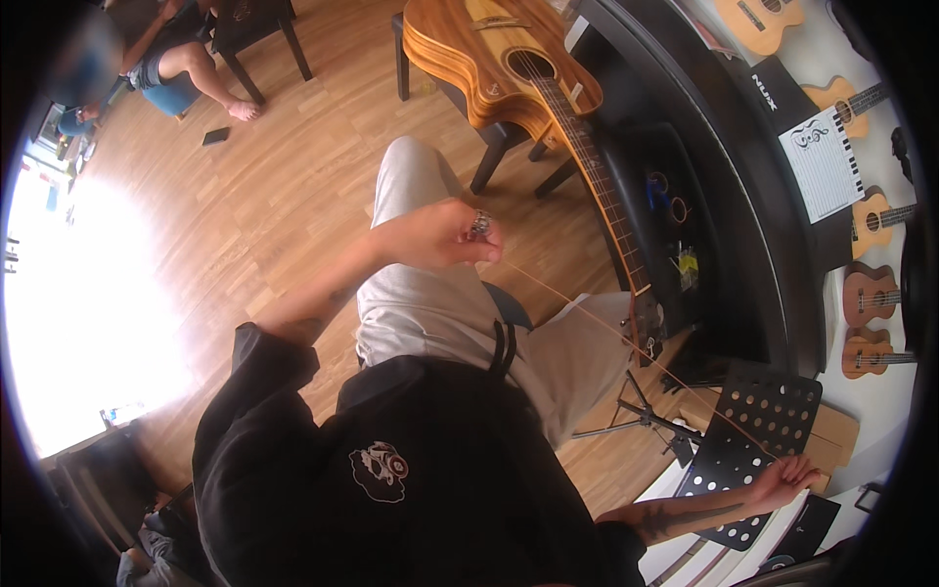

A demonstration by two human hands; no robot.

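Note:
A thin copper-coloured string [570, 300] runs taut in a slanting line across my lap, between my two hands. My left hand [450, 235], with rings on it, is closed on one end above my thigh. Far out to the right, my right hand [782, 481] pinches the other end near a music stand. Ahead of me an acoustic guitar [479, 54] lies face up on a dark seat, apart from both hands. Its neck slopes down toward me and ends in a dark headstock [646, 328]; I cannot make out which strings are on it.
Coiled strings [668, 199] and a small yellow-green item [688, 262] lie on the black surface beside the neck. A perforated black music stand [758, 416] stands at right, with ukuleles [871, 295] beyond. A phone [215, 136] lies on the floor near another person's bare leg [201, 73].

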